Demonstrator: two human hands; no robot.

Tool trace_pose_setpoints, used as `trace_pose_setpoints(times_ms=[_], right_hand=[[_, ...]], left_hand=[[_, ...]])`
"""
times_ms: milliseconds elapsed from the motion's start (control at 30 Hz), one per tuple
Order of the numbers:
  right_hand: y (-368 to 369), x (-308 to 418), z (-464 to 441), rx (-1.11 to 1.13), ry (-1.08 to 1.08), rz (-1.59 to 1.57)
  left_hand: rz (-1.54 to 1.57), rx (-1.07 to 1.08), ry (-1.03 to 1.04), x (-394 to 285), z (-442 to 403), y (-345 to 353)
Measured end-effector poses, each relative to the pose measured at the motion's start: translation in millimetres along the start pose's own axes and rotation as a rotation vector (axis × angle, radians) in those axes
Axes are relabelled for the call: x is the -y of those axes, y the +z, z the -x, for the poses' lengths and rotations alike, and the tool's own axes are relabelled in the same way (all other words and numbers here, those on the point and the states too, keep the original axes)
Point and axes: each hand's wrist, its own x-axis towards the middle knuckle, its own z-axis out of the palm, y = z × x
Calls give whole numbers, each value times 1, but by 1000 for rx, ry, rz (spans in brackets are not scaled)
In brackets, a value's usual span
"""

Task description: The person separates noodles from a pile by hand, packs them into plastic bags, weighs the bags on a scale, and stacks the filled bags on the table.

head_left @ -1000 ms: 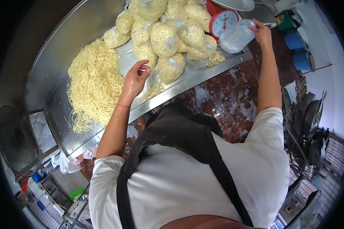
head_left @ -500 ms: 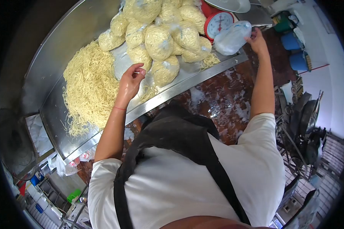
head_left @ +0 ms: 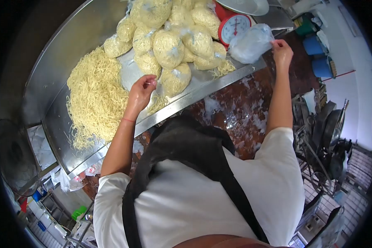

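My right hand [head_left: 282, 50] pinches the edge of a clear plastic bag stack [head_left: 251, 44] that lies at the tray's right end, in front of a red dial scale [head_left: 234, 29]. Over the tray's near edge, my left hand [head_left: 143, 91] hovers with its fingers curled together; what they hold, if anything, is too small to name. A large heap of loose yellow noodles [head_left: 96, 97] spreads to its left. Several filled bags of noodles [head_left: 168, 48] are piled beyond it, the nearest one [head_left: 176, 80] just to its right.
The metal tray [head_left: 202, 91] has a raised front rim. Loose noodles [head_left: 224, 69] lie near that rim. A metal pan [head_left: 247, 5] is at the top. Blue buckets [head_left: 321, 67] stand at the right, above a rack of dark pans [head_left: 332, 124]. The floor [head_left: 235, 111] looks wet.
The plastic bags have spread and puffed up at the edge pinched by my right hand. The view has shifted slightly, and my left hand stays curled near the noodle heap.
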Motion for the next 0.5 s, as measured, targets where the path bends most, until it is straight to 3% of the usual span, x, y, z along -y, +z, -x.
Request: trace_pose_setpoints(times_ms=[133, 200, 300, 333, 400, 433, 500], right_hand=[[14, -20, -8, 120, 89, -106], [9, -8, -8, -174, -89, -143], [19, -51, -24, -44, -201, -1], [21, -40, -17, 62, 67, -384], [12, 2, -6, -456, -275, -407], [-5, 37, 15, -453, -117, -432], [4, 17, 26, -222, -27, 33]], left_hand=[[-49, 29, -30, 8, 11, 4], [-23, 23, -14, 9, 3, 5], [-40, 81, -36, 21, 10, 6], [-60, 87, -22, 26, 7, 7], [-39, 63, -12, 27, -3, 5], [-7, 60, -28, 22, 4, 6], [-11, 54, -34, 20, 7, 6]])
